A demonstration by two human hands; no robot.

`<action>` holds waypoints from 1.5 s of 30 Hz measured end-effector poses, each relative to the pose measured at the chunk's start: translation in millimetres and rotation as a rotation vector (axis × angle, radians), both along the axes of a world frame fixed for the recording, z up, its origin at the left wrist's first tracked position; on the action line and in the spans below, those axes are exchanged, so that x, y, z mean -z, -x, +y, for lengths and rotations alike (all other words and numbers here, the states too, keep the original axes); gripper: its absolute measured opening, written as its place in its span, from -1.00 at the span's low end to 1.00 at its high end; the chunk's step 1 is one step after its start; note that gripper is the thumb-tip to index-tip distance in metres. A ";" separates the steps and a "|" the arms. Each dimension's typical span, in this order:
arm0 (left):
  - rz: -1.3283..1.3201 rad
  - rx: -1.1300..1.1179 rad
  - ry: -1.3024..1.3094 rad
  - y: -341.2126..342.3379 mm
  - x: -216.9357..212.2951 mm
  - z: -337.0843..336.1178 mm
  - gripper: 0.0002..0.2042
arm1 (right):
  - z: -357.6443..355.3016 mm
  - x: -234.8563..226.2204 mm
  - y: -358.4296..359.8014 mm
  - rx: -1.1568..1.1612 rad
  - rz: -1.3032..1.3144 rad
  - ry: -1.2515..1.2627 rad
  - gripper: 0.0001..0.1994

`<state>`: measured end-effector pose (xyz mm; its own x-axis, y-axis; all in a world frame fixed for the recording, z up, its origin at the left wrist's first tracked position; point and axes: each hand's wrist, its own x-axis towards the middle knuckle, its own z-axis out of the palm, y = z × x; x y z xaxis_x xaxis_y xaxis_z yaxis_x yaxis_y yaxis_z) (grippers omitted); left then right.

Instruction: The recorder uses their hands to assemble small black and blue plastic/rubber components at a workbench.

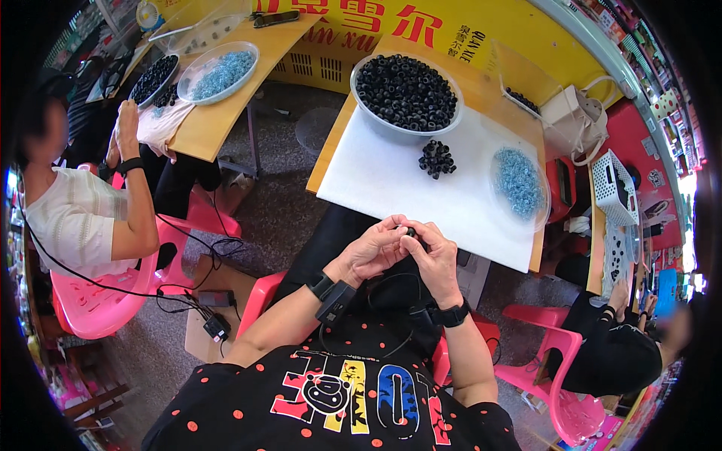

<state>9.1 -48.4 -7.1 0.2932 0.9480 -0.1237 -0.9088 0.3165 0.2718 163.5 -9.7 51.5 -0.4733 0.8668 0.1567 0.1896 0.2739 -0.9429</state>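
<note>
Your left hand (374, 252) and right hand (432, 254) meet just below the near edge of the bench (391, 180), over your lap; the fingers (391, 229) of both are curled in and pressed together at the tips, pinching a small black piece (412, 232) between them; it looks like one of the black rings, though it is too small and too covered to be sure. Both wrists are bent inward, palms turned toward each other, thumbs on top; your forearms rise from the lower edge, each with a dark band at the wrist, and a thin black cable hangs looped between them.

The piece sits right at the fingertips, touching both hands, apart from the stock on the bench; a small heap of black rings (437, 158) lies on the white sheet beyond your hands; behind it stands a large bowl of black rings (407, 93), and to your right a clear dish of pale blue bits (519, 183) rests near the bench edge.

At a second bench (218, 113) to your left another person (83, 210) sits on a pink chair, hands raised near a dish of blue bits (219, 72) and a tray of black ones (154, 79).
</note>
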 end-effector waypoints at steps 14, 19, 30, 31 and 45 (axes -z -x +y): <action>0.060 -0.001 0.060 1.6 -4.2 2.9 -0.69 | 2.6 11.8 -0.1 0.019 0.098 0.162 -0.63; 0.121 -0.061 0.070 11.7 -8.1 3.6 -0.70 | 7.4 -6.4 -2.0 0.124 -0.107 -0.175 -0.64; 0.344 -0.184 0.015 7.8 -18.5 2.6 -0.80 | -6.5 -10.9 0.7 0.178 -0.050 -0.232 -0.86; 0.374 -0.193 -0.003 8.7 -18.3 1.8 -0.80 | -6.9 -11.5 1.1 0.167 -0.068 -0.229 -0.87; 0.246 -0.026 0.097 21.5 3.6 2.9 -0.72 | 4.0 1.4 0.0 0.052 -0.022 0.114 -0.78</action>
<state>-12.4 -45.5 -10.7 0.2190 0.9350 -0.2791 -0.8272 0.3296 0.4552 163.4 -5.7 50.1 -0.4296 0.9019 0.0457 0.2218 0.1545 -0.9628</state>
